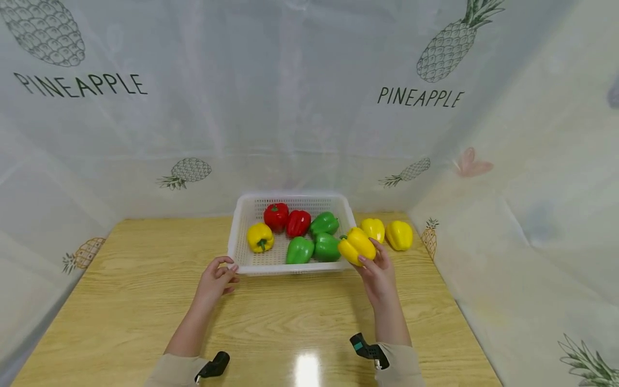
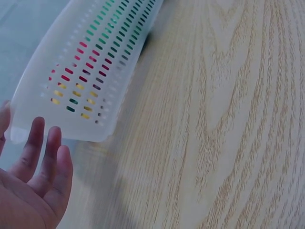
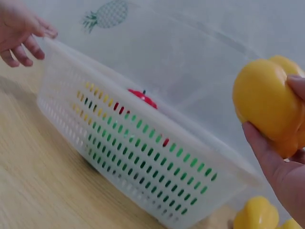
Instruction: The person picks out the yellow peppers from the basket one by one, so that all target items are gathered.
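A yellow bell pepper (image 1: 357, 246) is held in my right hand (image 1: 379, 271), above the front right corner of a white plastic basket (image 1: 271, 269). In the right wrist view my thumb and fingers grip that pepper (image 3: 267, 100) from the side. My left hand (image 1: 215, 282) pinches the basket's front left corner at the rim, its other fingers hanging loose outside the wall. Inside the basket lie one yellow pepper (image 1: 260, 238), two red peppers (image 1: 298, 223) and three green peppers (image 1: 300, 250).
Two more yellow peppers (image 1: 399, 235) rest on the wooden table (image 1: 271, 312) to the right of the basket. A pale curtain (image 1: 290, 107) printed with pineapples hangs behind the table and along its sides.
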`<action>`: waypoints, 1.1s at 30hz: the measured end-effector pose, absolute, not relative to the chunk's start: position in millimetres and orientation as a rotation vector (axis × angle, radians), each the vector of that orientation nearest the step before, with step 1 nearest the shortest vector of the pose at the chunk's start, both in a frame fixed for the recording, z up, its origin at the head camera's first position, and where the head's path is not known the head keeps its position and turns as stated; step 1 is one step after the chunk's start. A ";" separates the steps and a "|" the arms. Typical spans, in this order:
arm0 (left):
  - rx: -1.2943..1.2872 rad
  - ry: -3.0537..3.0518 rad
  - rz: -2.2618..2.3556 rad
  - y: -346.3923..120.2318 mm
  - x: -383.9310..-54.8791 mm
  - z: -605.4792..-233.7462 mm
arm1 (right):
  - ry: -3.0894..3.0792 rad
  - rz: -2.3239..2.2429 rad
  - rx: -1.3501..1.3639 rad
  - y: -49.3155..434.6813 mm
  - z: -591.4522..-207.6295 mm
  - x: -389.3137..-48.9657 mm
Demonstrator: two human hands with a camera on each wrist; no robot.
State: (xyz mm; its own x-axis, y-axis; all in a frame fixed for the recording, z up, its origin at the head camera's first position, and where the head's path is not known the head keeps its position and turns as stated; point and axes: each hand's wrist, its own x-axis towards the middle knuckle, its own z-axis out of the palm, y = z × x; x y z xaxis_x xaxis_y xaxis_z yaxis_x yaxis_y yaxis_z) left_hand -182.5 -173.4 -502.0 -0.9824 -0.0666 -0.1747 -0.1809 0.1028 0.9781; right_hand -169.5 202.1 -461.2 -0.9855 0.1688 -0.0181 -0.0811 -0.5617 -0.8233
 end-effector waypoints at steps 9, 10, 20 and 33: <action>-0.260 2.268 2.025 -174.3 -182.9 -503.7 | -1.389 2.541 -0.158 217.7 -479.5 -166.5; -0.261 2.268 2.025 -174.4 -183.0 -503.9 | -1.390 2.518 -0.173 219.3 -481.3 -165.9; -0.247 2.263 2.041 -173.7 -182.9 -503.9 | -1.170 2.371 -0.345 233.3 -502.4 -168.6; -0.251 2.246 2.047 -175.0 -184.8 -505.3 | -1.267 2.228 -0.500 245.2 -539.2 -178.6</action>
State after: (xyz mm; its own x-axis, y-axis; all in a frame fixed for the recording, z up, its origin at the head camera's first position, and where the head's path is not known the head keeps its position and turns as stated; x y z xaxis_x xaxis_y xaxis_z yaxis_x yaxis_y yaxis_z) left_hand -184.8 -175.0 -505.3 -0.9822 -0.0590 -0.1782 -0.1829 0.0869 0.9793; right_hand -178.6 245.2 -539.2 -0.7942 0.6047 -0.0590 -0.2586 -0.4244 -0.8678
